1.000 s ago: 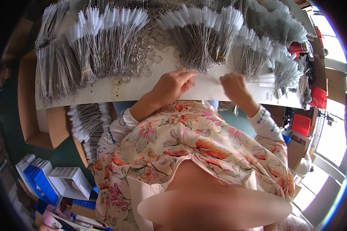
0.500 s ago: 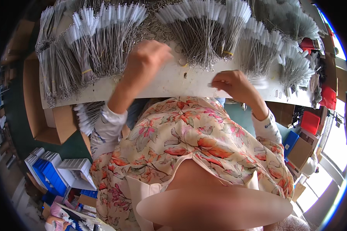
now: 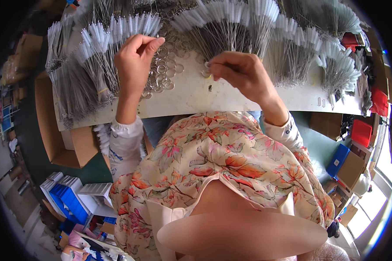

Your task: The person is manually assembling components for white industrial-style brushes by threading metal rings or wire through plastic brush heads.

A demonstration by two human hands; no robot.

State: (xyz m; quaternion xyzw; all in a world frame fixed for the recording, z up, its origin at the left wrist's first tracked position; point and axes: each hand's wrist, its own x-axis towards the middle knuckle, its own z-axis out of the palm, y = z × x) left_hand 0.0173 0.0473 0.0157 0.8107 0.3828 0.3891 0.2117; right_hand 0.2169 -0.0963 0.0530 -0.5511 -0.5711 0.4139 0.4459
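Wire brushes [image 3: 233,30] and metal rings [image 3: 162,68] fill the upper frame; left hand [image 3: 133,61] pinched, right hand [image 3: 244,74] half-curled, any hold unclear.

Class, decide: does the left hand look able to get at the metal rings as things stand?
Probably yes: the left hand is close beside the metal rings, which lie uncovered on the table between brush bundles, and nothing visible blocks its way.

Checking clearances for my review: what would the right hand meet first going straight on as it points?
Probably the loose metal rings on the table, left of the right hand, though its height is unclear.
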